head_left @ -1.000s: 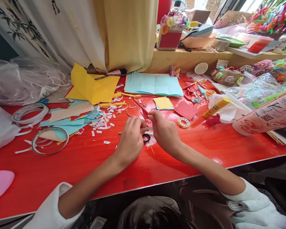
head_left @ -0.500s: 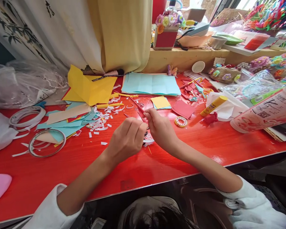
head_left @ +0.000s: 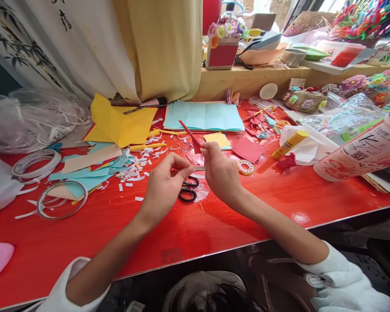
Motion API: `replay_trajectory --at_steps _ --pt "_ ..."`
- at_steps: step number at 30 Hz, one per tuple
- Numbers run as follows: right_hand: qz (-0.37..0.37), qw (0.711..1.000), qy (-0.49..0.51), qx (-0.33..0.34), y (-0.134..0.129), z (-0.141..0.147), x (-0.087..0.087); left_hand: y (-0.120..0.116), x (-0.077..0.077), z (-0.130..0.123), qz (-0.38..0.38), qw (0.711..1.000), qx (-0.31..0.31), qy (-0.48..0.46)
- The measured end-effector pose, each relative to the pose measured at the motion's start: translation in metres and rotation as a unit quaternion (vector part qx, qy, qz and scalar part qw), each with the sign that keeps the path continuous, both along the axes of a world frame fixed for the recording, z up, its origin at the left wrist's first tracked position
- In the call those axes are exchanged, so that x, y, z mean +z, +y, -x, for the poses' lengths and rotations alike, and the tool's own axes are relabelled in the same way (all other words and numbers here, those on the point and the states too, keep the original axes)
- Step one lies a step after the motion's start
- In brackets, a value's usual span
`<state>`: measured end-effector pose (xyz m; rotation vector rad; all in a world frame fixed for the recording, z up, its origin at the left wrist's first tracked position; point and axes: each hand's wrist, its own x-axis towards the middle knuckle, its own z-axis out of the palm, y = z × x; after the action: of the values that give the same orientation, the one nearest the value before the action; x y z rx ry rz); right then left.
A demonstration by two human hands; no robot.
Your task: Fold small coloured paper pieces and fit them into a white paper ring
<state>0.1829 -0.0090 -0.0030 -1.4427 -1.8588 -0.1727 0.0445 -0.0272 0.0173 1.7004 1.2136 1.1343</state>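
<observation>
pinching red paper [head_left: 191,136], right hand [head_left: 222,173]; strip [head_left: 199,168] reaching left hand [head_left: 165,184]

One head-worn camera looks forward and down over the hands [head_left: 195,173].

Bright; window light upper right; tabletop glare; edges stretched
</observation>
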Motion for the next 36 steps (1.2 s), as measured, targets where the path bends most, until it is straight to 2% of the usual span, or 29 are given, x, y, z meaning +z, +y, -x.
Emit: replay_trajectory --at_steps 2,5,9,12,15,17,20,23,26,29,31,36 --pt "-0.018 1.000 0.004 0.012 0.000 0.000 -0.002 0.002 0.000 0.001 0.075 0.993 -0.015 -0.085" --pt "-0.037 0.999 0.018 0.032 -0.003 0.001 -0.003 0.004 0.000 0.002 0.133 0.979 -0.032 -0.154" --pt "-0.017 0.997 0.058 0.045 -0.006 0.000 -0.001 0.007 -0.001 0.006 0.166 0.980 -0.046 -0.105" --pt "0.012 0.994 0.095 0.054 -0.007 -0.002 0.004 0.010 -0.001 0.013 0.106 0.994 0.001 0.021" --pt "0.031 0.989 0.138 0.044 -0.007 -0.005 0.009 0.012 0.000 0.018 0.014 0.989 0.044 0.144" --pt "0.044 0.984 0.169 0.043 -0.007 -0.007 0.012 0.012 0.001 0.019 -0.006 0.990 0.016 0.137" --pt "0.079 0.967 0.228 0.082 -0.004 -0.009 0.011 0.009 0.003 0.016 0.022 0.996 -0.060 0.065" --pt "0.144 0.926 0.315 0.151 0.000 -0.009 0.009 0.006 0.004 0.014 0.073 0.989 -0.128 -0.010" --pt "0.247 0.858 0.391 0.224 0.002 -0.008 0.009 0.005 0.004 0.014 0.105 0.976 -0.178 -0.066" --pt "0.355 0.781 0.440 0.266 0.000 -0.006 0.012 0.004 0.003 0.015 0.131 0.968 -0.197 -0.077" --pt "0.400 0.743 0.462 0.273 -0.002 -0.004 0.014 0.003 0.003 0.015 0.140 0.969 -0.190 -0.078" --pt "0.419 0.713 0.482 0.291 -0.004 -0.002 0.015 0.002 0.004 0.011 0.159 0.972 -0.146 -0.093"
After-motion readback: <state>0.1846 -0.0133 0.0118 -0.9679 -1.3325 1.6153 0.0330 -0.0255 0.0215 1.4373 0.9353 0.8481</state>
